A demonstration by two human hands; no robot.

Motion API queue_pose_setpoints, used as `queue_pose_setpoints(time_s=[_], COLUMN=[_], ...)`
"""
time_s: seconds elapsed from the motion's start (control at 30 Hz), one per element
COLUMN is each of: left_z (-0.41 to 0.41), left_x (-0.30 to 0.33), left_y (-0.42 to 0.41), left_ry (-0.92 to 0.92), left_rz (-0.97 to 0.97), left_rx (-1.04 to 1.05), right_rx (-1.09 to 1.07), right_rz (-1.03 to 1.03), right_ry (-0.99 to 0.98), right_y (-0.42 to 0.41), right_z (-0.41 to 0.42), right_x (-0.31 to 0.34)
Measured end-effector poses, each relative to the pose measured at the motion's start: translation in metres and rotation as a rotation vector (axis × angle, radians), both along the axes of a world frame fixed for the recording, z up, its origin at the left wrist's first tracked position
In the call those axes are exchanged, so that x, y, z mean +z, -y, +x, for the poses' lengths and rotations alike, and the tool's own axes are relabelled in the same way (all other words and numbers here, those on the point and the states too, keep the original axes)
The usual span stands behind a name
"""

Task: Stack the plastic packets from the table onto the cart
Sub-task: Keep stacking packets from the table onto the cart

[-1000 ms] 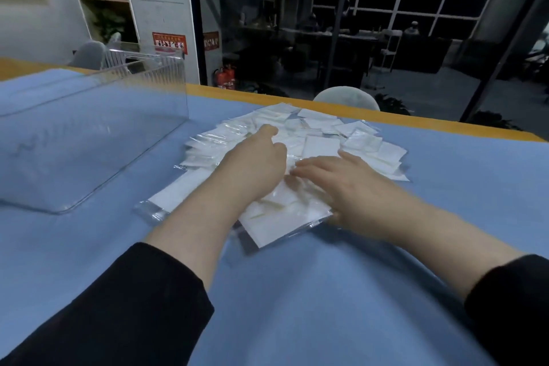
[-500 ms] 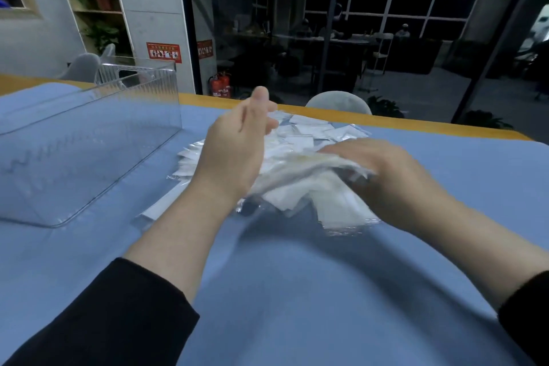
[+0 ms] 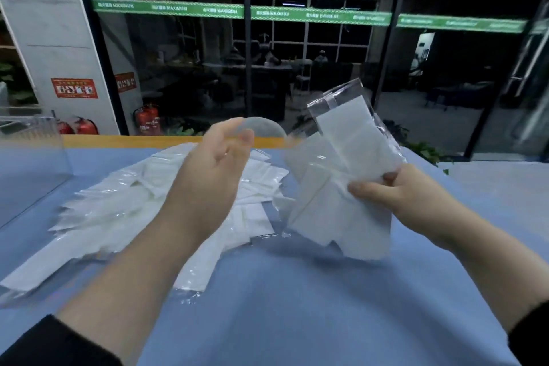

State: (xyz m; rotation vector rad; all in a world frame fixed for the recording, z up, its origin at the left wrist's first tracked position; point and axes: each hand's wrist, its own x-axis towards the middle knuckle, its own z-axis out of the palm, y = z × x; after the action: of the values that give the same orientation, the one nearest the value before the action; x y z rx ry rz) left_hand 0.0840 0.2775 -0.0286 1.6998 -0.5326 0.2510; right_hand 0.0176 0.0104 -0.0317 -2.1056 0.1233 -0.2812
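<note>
The bunch of plastic packets (image 3: 341, 187) is lifted above the table (image 3: 297, 306), at about 3 o'clock of the view. The right hand (image 3: 410, 199) pinches its right edge, probably to carry it away. The left hand (image 3: 211, 175), at 12 o'clock, is open and holds nothing. The remaining pile (image 3: 124, 205) lies at 9 o'clock, beside a clear bin (image 3: 29, 163).

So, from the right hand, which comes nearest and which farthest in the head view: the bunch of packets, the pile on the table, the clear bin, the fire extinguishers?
1. Bunch of packets: gripped in the right hand.
2. Pile of packets: on the blue table, to its left.
3. Clear bin: far left on the table.
4. Fire extinguishers: beyond the glass, on the floor.
</note>
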Motion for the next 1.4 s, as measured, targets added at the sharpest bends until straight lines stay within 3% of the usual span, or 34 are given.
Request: queue_pose_setpoints(time_s=[0.17, 0.37, 0.5, 0.7, 0.83, 1.03, 1.17, 1.3, 1.4], left_z=[-0.011, -0.002, -0.005, 0.004, 0.003, 0.002, -0.005, -0.009, -0.007], left_x=[-0.025, -0.054, -0.060, -0.063, -0.063, -0.044, -0.032, -0.035, -0.045], left_y=[0.071, 0.088, 0.089, 0.088, 0.087, 0.074, 0.066, 0.071, 0.075], left_ry=[-0.112, -0.196, -0.109, -0.074, -0.076, 0.276, 0.467, 0.419, 0.240], left_rz=[-0.126, 0.034, 0.173, 0.061, -0.034, -0.216, -0.169, 0.037, 0.118], left_rx=[-0.054, -0.063, -0.030, 0.040, -0.036, 0.177, 0.100, 0.059, 0.090], right_rx=[-0.024, -0.011, 0.023, 0.242, 0.145, 0.059, 0.104, 0.136, 0.136], right_rz=[0.014, -0.039, 0.011, 0.145, 0.168, -0.179, -0.394, -0.484, -0.456], right_ry=[-0.054, -0.012, 0.045, -0.039, -0.013, 0.077, 0.000, -0.047, -0.074], right_y=[0.009, -0.001, -0.006, -0.009, -0.012, 0.008, 0.007, -0.002, 0.002], right_z=[0.005, 0.020, 0.017, 0.007, 0.006, -0.008, -0.010, -0.002, 0.002], right_x=[-0.023, -0.048, -0.049, -0.039, -0.038, -0.008, -0.005, -0.024, -0.031])
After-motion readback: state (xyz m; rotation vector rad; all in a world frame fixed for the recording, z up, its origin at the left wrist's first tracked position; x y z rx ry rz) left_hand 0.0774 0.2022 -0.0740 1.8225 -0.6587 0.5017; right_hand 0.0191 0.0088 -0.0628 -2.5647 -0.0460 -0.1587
